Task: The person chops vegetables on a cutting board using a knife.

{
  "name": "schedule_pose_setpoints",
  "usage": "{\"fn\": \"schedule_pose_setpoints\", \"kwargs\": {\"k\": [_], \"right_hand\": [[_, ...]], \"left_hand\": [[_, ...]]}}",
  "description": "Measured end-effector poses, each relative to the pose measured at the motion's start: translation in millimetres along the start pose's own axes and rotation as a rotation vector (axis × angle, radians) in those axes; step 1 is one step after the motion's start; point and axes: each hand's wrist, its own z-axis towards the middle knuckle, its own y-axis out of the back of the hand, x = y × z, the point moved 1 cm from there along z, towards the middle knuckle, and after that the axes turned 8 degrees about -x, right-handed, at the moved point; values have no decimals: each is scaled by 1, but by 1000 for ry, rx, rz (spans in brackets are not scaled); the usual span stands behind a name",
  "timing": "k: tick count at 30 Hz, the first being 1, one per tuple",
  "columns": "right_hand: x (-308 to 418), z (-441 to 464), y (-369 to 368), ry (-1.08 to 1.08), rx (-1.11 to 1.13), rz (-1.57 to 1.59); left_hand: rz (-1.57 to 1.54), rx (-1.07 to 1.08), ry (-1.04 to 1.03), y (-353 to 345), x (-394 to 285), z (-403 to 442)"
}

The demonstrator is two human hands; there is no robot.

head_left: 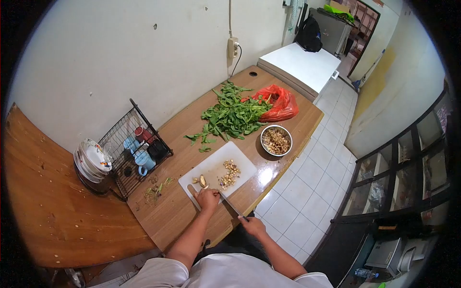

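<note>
A white cutting board (192,169) lies on the wooden table. Chopped pale-brown pieces (230,174) are heaped on its right half, and a larger brown, oblong piece (202,181) lies just beyond my left hand (208,198). That hand rests at the board's near edge, its fingers bunched beside the blade; what they hold is hidden. My right hand (253,226) is closed round the handle of a knife (230,204), whose blade slants up and left over the board's near edge to my left fingers.
Beyond the board stand a metal bowl (276,140) of chopped brown pieces, a pile of leafy greens (230,113) and a red plastic bag (283,104). To the left are a black wire rack (126,139) with cups, stacked plates (91,158) and stem scraps (156,192).
</note>
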Motion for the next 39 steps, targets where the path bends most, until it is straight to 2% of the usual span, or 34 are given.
{"fn": "schedule_pose_setpoints", "kwargs": {"k": [7,21,26,29,32,34,37,39], "right_hand": [[21,15,-9,32,-20,17],[-6,-6,-7,41,-8,92],[-15,-1,-14,2,-24,85],[-8,0,-3,17,49,55],[3,-5,5,12,40,26],[1,6,-6,103,-47,72],[18,29,-20,64,-99,-3],[23,27,-7,78,-52,-31]], "left_hand": [[8,-31,43,4,-5,-6],[11,-149,81,16,-12,-19],[-90,-189,61,7,-3,-24],[-109,-159,84,17,-10,-24],[-115,-170,84,15,-9,-24],[-104,-176,86,13,-9,-21],[-83,-186,73,1,-8,-24],[-10,-158,104,5,-7,-26]]}}
